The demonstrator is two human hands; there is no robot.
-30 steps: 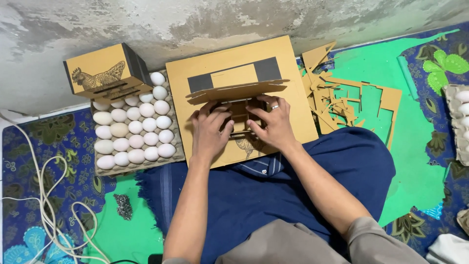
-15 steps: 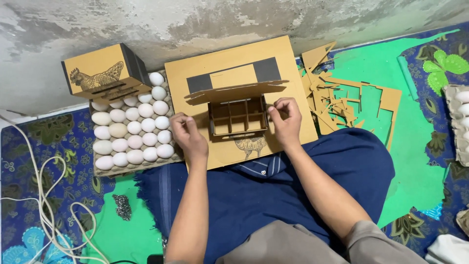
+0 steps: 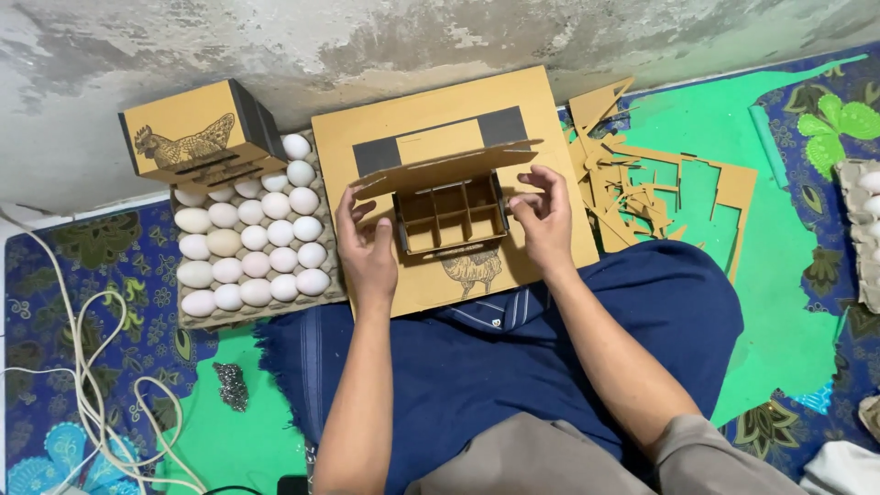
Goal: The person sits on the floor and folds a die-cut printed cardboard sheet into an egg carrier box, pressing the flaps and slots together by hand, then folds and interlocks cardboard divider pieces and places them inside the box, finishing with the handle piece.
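Observation:
A small brown cardboard box point(image 3: 451, 215) with a divider grid inside stands open on a flat brown cardboard sheet point(image 3: 550, 119); its lid flap is raised at the back. My left hand point(image 3: 367, 247) rests against the box's left side, fingers spread. My right hand point(image 3: 543, 215) is at the box's right side, fingertips touching the edge. A hen drawing shows on the box's front wall. Neither hand grips the box.
A tray of white eggs point(image 3: 252, 243) lies to the left, with a closed hen-printed box point(image 3: 197, 133) on its far corner. Cardboard offcuts point(image 3: 655, 188) lie to the right. White cables point(image 3: 101, 403) are at the lower left. Another egg tray point(image 3: 862, 229) sits at the right edge.
Both hands moved off the top of the box and out to its two sides, uncovering the divider grid inside.

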